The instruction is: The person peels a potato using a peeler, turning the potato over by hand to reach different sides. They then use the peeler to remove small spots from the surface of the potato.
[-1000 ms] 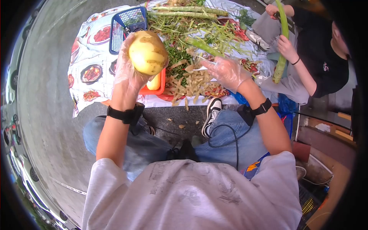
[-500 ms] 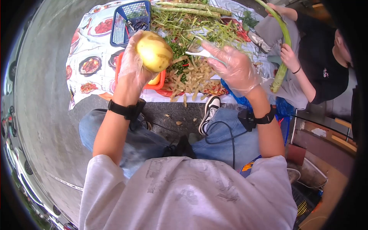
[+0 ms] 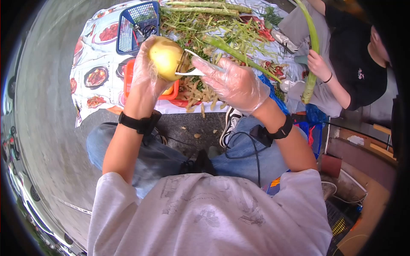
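My left hand point(image 3: 147, 74), in a clear plastic glove, grips a yellow, mostly peeled potato point(image 3: 165, 57) held up over the spread sheet. In my gloved right hand point(image 3: 232, 83) is a white peeler point(image 3: 190, 68), whose blade end touches the potato's right side. Directly below the potato sits an orange tray point(image 3: 128, 83) with another peeled potato partly hidden in it. A heap of tan peelings point(image 3: 198, 91) lies beside the tray.
A blue basket point(image 3: 128, 30) stands on the printed sheet point(image 3: 92, 59) at the back left. Long green stalks point(image 3: 205, 8) and green trimmings cover the sheet's far side. At the right, another person's hand point(image 3: 318, 64) holds a tall green stalk point(image 3: 311, 47).
My right hand has swung left and brought the peeler from open air onto the potato's right side. The potato has shifted slightly left and stayed in my left hand.
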The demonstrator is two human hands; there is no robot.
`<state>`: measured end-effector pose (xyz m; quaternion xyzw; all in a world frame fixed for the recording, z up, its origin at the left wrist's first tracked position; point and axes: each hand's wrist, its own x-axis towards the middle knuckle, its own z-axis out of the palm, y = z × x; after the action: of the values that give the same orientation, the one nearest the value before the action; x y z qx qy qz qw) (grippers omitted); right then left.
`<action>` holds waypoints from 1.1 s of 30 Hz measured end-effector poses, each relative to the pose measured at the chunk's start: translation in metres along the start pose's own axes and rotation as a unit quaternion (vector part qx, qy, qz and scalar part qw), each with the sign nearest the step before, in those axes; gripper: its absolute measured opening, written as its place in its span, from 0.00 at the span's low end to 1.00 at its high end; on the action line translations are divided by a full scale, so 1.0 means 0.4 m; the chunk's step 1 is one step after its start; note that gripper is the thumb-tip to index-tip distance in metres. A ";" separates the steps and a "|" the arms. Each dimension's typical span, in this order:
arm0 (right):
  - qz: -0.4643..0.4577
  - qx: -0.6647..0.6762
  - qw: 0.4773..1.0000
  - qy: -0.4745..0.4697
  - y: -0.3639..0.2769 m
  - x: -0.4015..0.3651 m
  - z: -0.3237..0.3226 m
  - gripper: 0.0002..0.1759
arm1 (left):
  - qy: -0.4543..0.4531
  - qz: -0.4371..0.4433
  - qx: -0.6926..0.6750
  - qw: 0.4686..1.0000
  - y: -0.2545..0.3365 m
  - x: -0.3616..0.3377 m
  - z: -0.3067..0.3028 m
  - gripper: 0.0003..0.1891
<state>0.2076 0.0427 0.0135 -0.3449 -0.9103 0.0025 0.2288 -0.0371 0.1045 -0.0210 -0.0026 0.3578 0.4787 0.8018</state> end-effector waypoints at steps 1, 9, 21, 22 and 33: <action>0.031 -0.031 0.998 -0.054 0.021 -0.020 -0.004 0.26 | -0.001 0.001 0.005 1.000 0.013 -0.015 0.014 0.23; 0.136 -0.081 0.982 -0.107 0.127 -0.070 0.014 0.26 | -0.036 -0.032 -0.073 0.996 0.059 -0.062 0.035 0.23; 0.244 0.289 0.925 0.035 0.053 -0.003 -0.063 0.23 | -0.102 0.021 -0.040 0.994 0.007 -0.078 0.038 0.28; 0.236 0.310 0.920 0.037 0.039 0.007 -0.083 0.22 | -0.106 0.021 -0.034 0.994 -0.002 -0.089 0.049 0.29; 0.292 0.185 0.935 0.076 -0.097 0.041 -0.145 0.21 | -0.111 0.095 0.067 0.987 -0.090 -0.093 0.056 0.28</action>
<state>0.1970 0.0144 0.0786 -0.5463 -0.7327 0.2118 0.3461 -0.0070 0.0642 0.0050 0.1383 0.2963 0.5251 0.7857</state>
